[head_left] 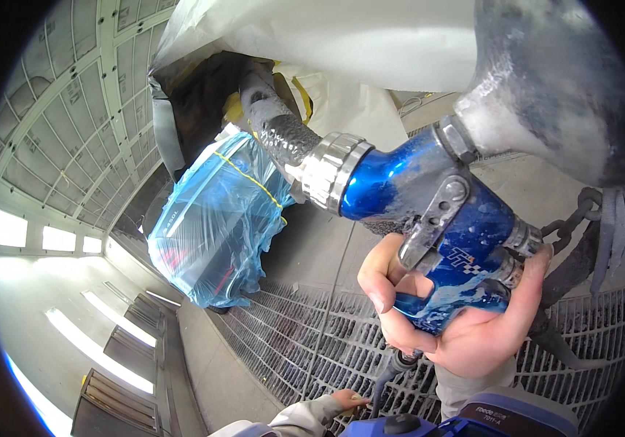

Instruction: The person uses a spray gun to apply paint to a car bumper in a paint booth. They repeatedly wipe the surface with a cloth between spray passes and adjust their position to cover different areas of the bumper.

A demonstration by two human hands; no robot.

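My right hand is closed around the handle of a blue metal spray gun, its thumb and fingers wrapped on either side. At the front of the gun is a silver knurled ring. A speckled grey tube extends from it towards a dark opening. Attached by a hex nut, a large grey-white powdery cup fills the upper right. A hose hangs below the handle. Lower down, beside that hose, my left hand shows only in part, fingers curled; what they hold is hidden.
Blue plastic film tied with yellow cord wraps a bulky object left of the gun. White masking sheet hangs above. Metal floor grating lies below, and a dark chain hangs at right. A respirator cartridge edges into view at the bottom.
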